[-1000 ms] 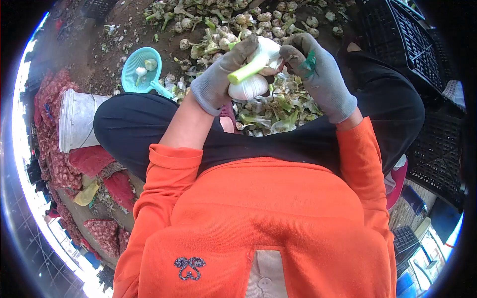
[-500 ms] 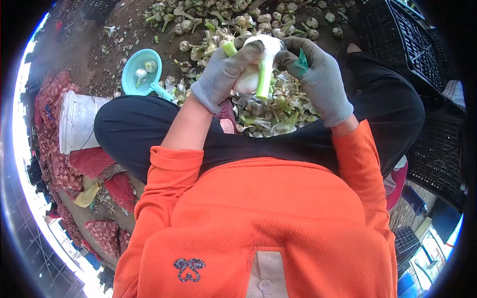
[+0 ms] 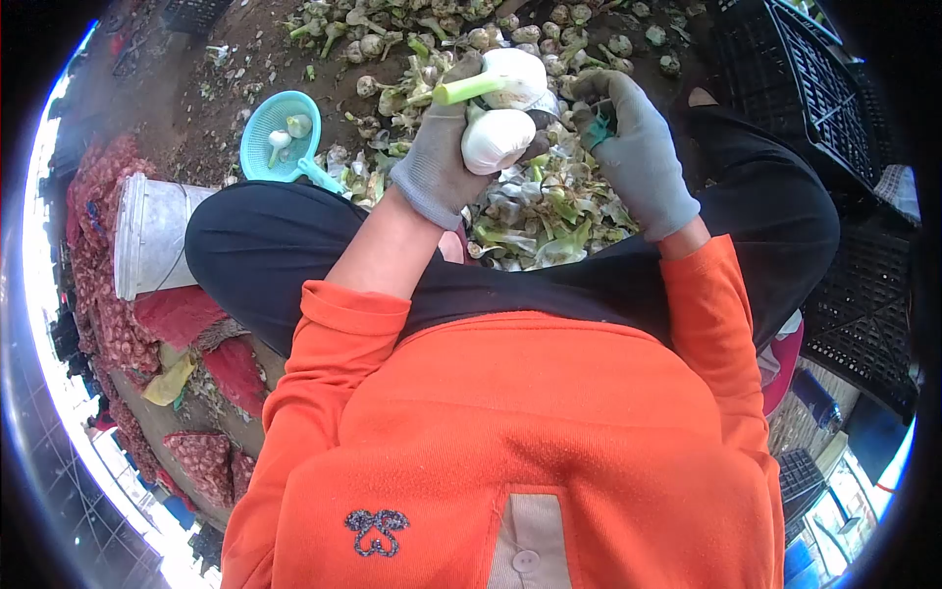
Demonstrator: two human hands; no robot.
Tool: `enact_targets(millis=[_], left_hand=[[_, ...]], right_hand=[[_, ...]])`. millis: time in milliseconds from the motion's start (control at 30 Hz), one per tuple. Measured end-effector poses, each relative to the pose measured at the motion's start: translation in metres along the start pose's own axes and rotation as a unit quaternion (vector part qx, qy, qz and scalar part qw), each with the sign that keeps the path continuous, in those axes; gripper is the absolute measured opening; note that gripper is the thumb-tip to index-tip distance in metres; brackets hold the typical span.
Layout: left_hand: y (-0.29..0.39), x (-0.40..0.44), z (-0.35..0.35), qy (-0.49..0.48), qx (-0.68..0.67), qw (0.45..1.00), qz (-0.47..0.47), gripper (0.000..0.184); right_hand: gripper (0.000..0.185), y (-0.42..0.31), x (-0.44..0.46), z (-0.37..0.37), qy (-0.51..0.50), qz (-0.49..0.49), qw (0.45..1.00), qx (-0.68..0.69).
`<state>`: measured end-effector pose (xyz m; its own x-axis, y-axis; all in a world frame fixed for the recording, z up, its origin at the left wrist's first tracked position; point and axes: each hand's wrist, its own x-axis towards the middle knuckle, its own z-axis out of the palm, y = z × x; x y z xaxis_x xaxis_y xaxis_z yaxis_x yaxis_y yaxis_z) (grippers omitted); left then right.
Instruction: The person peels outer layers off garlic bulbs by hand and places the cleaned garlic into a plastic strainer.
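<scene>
My left hand [image 3: 439, 157], in a grey glove, is closed around two white garlic bulbs. The upper garlic bulb [image 3: 516, 79] has a cut green stem pointing left; the lower garlic bulb [image 3: 497, 140] rests against the palm and fingers. Just right of them, my gloved right hand [image 3: 633, 147] is apart from the bulbs with its fingers curled in. A green strip shows at its thumb. Whether anything is pinched between those fingertips is hidden. Beneath both hands lies a pile of garlic peelings and leaves [image 3: 549, 211].
Many untrimmed garlic bulbs [image 3: 373, 44] are spread on the ground ahead. A turquoise strainer [image 3: 257, 157] with two bulbs sits at left, near a white bucket [image 3: 147, 236] and red mesh sacks [image 3: 108, 285]. Black crates [image 3: 805, 88] stand at right.
My right hand has come off the bulbs and curled. My left hand has moved slightly right, and the upper bulb has turned, its stem now pointing left instead of down.
</scene>
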<state>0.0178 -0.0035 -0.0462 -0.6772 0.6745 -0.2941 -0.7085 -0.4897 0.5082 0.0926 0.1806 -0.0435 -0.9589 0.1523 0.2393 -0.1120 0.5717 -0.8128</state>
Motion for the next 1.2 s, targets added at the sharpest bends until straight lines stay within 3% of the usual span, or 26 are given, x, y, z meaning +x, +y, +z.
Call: enact_targets(millis=[100,167,267,333,567,633,700,767,867,967,1033,1100,1200], left_hand=[[-0.007,-0.004,0.0,-0.006,0.03,0.999,0.009,0.052],[-0.008,-0.012,0.003,-0.025,0.189,0.981,0.031,0.053],[-0.007,-0.015,0.003,-0.041,0.327,0.942,0.067,0.051],[-0.007,-0.008,0.001,-0.036,0.052,0.997,-0.048,0.049],[-0.004,-0.018,0.005,-0.181,-0.154,0.966,-0.101,0.057],[0.0,-0.033,0.024,-0.134,0.063,0.989,0.003,0.059],[0.007,-0.034,0.029,-0.167,-0.132,0.968,-0.134,0.057],[0.007,-0.032,0.027,-0.124,0.018,0.986,-0.109,0.049],[-0.001,-0.032,0.034,-0.015,0.183,0.98,-0.075,0.047],[-0.003,-0.013,-0.011,-0.092,0.0,0.987,-0.134,0.044],[0.001,-0.019,0.003,0.004,0.06,0.998,-0.035,0.044],[0.012,-0.018,-0.002,-0.041,-0.015,0.997,-0.064,0.046],[0.005,-0.021,0.006,0.01,0.031,0.997,-0.073,0.054]], right_hand=[[0.029,-0.024,0.004,-0.006,0.019,-0.09,0.993,-0.068],[0.03,-0.023,0.006,-0.006,0.033,-0.18,0.977,-0.107],[0.031,-0.017,0.008,-0.014,0.015,-0.163,0.985,-0.047],[0.029,-0.018,0.008,-0.02,0.007,-0.131,0.991,-0.013],[0.025,-0.025,0.004,-0.025,-0.024,-0.019,0.985,0.173],[0.025,-0.022,0.003,-0.031,-0.038,0.009,0.977,0.209],[0.021,-0.023,0.002,-0.036,-0.033,0.006,0.975,0.221],[0.019,-0.028,0.002,-0.037,-0.031,0.028,0.969,0.242],[0.017,-0.033,0.008,-0.042,-0.072,-0.137,0.988,0.027],[0.02,-0.04,0.007,-0.043,-0.141,-0.115,0.983,0.018],[0.021,-0.041,0.004,-0.043,-0.165,-0.106,0.978,0.067],[0.021,-0.041,0.005,-0.037,-0.156,-0.051,0.97,0.182],[0.025,-0.052,0.005,-0.028,-0.123,0.075,0.907,0.396]])
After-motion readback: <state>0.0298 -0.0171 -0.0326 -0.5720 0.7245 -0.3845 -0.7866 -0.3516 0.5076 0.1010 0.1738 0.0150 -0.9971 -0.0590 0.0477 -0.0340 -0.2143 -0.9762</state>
